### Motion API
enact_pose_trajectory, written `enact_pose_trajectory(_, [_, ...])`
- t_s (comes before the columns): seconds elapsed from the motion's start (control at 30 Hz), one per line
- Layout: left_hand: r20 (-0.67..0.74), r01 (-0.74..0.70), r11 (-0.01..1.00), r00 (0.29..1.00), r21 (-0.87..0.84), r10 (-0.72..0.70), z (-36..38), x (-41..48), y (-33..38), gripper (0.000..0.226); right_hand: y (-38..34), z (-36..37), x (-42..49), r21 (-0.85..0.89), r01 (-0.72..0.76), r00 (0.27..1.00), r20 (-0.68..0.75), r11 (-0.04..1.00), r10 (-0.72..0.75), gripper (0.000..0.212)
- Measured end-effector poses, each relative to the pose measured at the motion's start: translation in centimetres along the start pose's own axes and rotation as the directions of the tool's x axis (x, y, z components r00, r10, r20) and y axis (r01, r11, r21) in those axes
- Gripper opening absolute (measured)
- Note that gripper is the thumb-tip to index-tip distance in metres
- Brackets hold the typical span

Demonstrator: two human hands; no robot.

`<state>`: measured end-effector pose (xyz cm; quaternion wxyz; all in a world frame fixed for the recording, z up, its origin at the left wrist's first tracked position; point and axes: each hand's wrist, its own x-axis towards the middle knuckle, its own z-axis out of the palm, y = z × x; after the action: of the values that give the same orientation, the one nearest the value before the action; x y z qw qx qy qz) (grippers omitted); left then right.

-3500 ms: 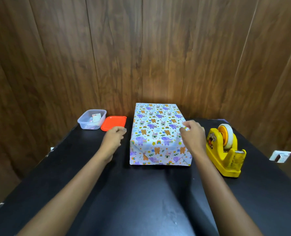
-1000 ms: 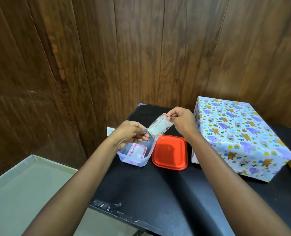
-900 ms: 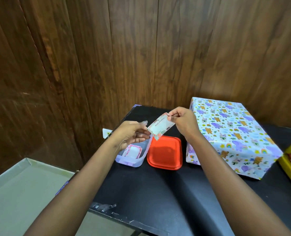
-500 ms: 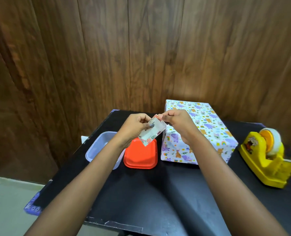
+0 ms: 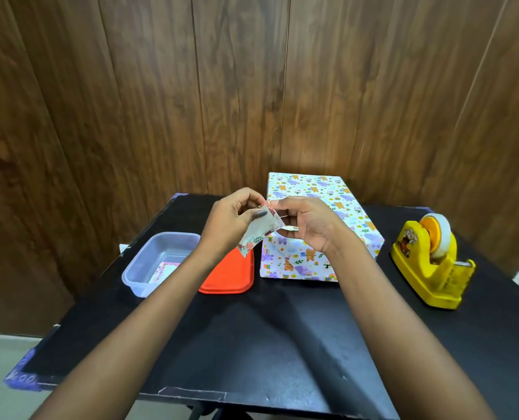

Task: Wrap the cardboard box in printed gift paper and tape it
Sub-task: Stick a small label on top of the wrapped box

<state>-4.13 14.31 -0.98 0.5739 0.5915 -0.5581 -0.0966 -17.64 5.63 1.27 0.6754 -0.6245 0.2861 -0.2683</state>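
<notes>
A person's left hand (image 5: 228, 225) pinches a floral gift tag (image 5: 258, 234) near its top while the right hand (image 5: 306, 225) nips the same corner between thumb and forefinger, apparently to peel a backing so the tag can be stuck on. The cardboard box (image 5: 309, 189), its visible faces covered in printed gift paper (image 5: 294, 262), sits at the back of the black table (image 5: 282, 344), between an orange lid (image 5: 231, 274) and a yellow tape dispenser (image 5: 428, 265) within easy reach. A clear tub (image 5: 161, 259) beside the lid holds another tag.

Both bare forearms reach forward and converge, the left hand (image 5: 228, 225) and right hand (image 5: 309, 228) raised close together at mid-height, fingers curled, each pinching the upper end of one small printed card (image 5: 259, 234).
</notes>
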Motion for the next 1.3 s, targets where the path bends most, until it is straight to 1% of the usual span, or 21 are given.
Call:
enact_pose_trajectory(0.1, [-0.019, -0.057, 0.995, 0.998, 0.083, 0.059, 0.1, -0.3, -0.3, 0.018, 0.1, 0.0, 0.0, 0.002, -0.035, 0.999, 0.012, 0.999, 0.035, 0.011])
enact_pose_trajectory(0.23, [-0.035, -0.178, 0.964, 0.981, 0.196, 0.188, 0.2, -0.7, -0.9, 0.013, 0.4, 0.3, 0.1, 0.083, -0.09, 0.995, 0.038, 0.992, 0.087, 0.013])
enact_pose_trajectory(0.3, [-0.052, -0.221, 0.947, 0.97, 0.234, 0.239, 0.2, -1.0, -1.4, 0.013, 0.6, 0.5, 0.2, 0.081, -0.083, 0.996, 0.026, 0.993, 0.081, 0.013])
enact_pose_trajectory(0.43, [-0.076, -0.303, 0.908, 0.938, 0.289, 0.338, 0.2, -1.2, -2.0, 0.019, 0.9, 1.1, 0.5, 0.091, -0.037, 0.999, -0.02, 0.995, 0.039, 0.013])
enact_pose_trajectory(0.53, [-0.069, -0.299, 0.912, 0.942, 0.28, 0.329, 0.0, -0.9, -2.1, 0.017, 1.1, 1.2, 0.7, 0.084, -0.002, 1.0, -0.025, 0.996, 0.004, 0.012])
enact_pose_trajectory(0.6, [-0.084, -0.276, 0.919, 0.947, 0.281, 0.31, -0.2, -0.7, -2.4, 0.014, 1.2, 1.1, 0.7, 0.071, 0.014, 1.0, -0.001, 0.997, -0.014, 0.011])
enact_pose_trajectory(0.7, [-0.081, -0.255, 0.924, 0.954, 0.284, 0.288, -0.3, -0.6, -2.7, 0.012, 1.4, 1.0, 0.7, 0.012, 0.047, 0.998, 0.027, 0.999, -0.048, 0.015])
enact_pose_trajectory(0.83, [-0.059, -0.247, 0.923, 0.959, 0.295, 0.276, -0.4, -0.7, -2.8, 0.012, 1.3, 1.5, 0.8, -0.095, 0.105, 0.994, -0.008, 0.99, -0.107, 0.012])
enact_pose_trajectory(1.0, [-0.059, -0.22, 0.933, 0.967, 0.286, 0.247, -0.5, -0.8, -3.2, 0.014, 1.3, 1.7, 0.9, -0.132, 0.115, 0.993, -0.011, 0.984, -0.118, 0.013])
enact_pose_trajectory(1.1, [-0.059, -0.257, 0.916, 0.956, 0.309, 0.289, -0.6, -1.0, -3.2, 0.01, 1.5, 2.0, 0.9, -0.122, 0.104, 0.994, -0.032, 0.987, -0.108, 0.013])
enact_pose_trajectory(1.2, [-0.038, -0.339, 0.855, 0.923, 0.393, 0.384, -0.8, -1.0, -3.2, 0.004, 1.5, 2.3, 1.1, -0.092, 0.09, 0.994, -0.057, 0.992, -0.096, 0.014])
enact_pose_trajectory(1.3, [-0.02, -0.344, 0.813, 0.917, 0.469, 0.399, -1.0, -0.9, -3.2, 0.003, 1.7, 2.5, 1.1, -0.089, 0.084, 0.994, -0.066, 0.992, -0.091, 0.015])
